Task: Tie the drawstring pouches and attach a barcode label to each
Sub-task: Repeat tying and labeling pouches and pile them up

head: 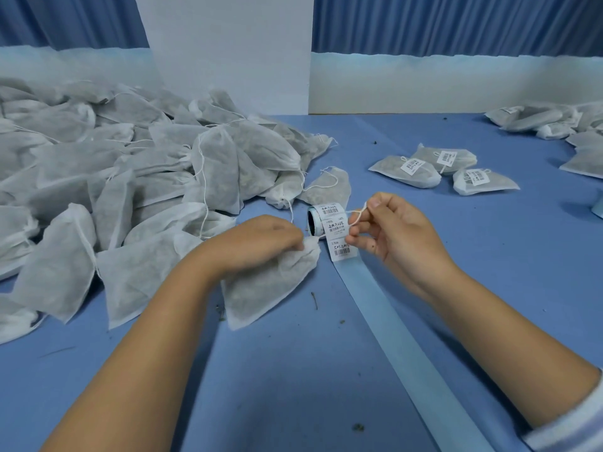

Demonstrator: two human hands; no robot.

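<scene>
A white mesh drawstring pouch (264, 285) filled with dark herbs lies on the blue table in front of me. My left hand (261, 243) grips its gathered neck. My right hand (388, 230) pinches the pouch's white drawstring (357, 218), which loops between its fingers. Just behind both hands lies a roll of barcode labels (328, 223), with its bare blue backing strip (401, 337) trailing toward me.
A large heap of untied pouches (130, 171) fills the left side. Three labelled pouches (440, 169) lie at centre right, more at the far right (554, 122). A white block (228, 53) stands at the back. Herb crumbs dot the blue table (293, 386).
</scene>
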